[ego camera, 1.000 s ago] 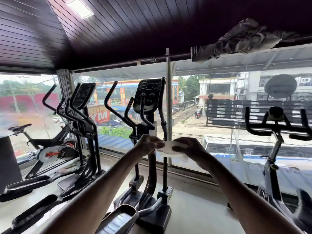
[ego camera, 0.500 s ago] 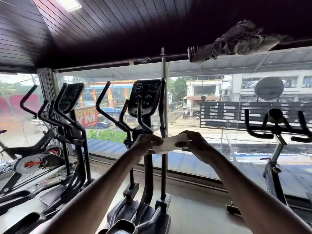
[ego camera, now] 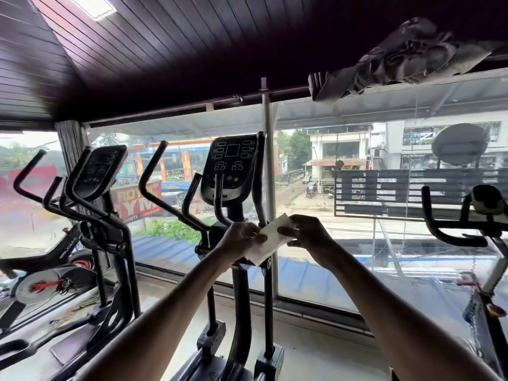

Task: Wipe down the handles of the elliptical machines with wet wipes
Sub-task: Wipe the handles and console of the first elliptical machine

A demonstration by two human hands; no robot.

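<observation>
Holds a wet wipe (ego camera: 268, 240) stretched between both hands at the centre of view, just in front of the nearer elliptical (ego camera: 232, 166). Left hand (ego camera: 242, 237) curled round the wipe's lower-left edge, thumb on top. Right hand (ego camera: 308, 233) pinching the upper-right corner between thumb and fingertips. Probably spreading or refolding it flat, to wrap a broad damp face round a bar rather than dab with a wad.

White, thin, roughly rectangular, tilted up toward 1 o'clock, lightly creased, limp at the lower end; no dirt to be seen. Touching no handle yet.

Nearest bar: the upright handle (ego camera: 259, 171), rising at 12 o'clock behind the wipe. The bent handle (ego camera: 154, 160) at 10 o'clock, well apart. Second elliptical (ego camera: 99, 169) off at 9 o'clock, exercise bike (ego camera: 488, 202) at 3 o'clock. Looks like preparation, with the wiping stroke on this machine not yet begun.
</observation>
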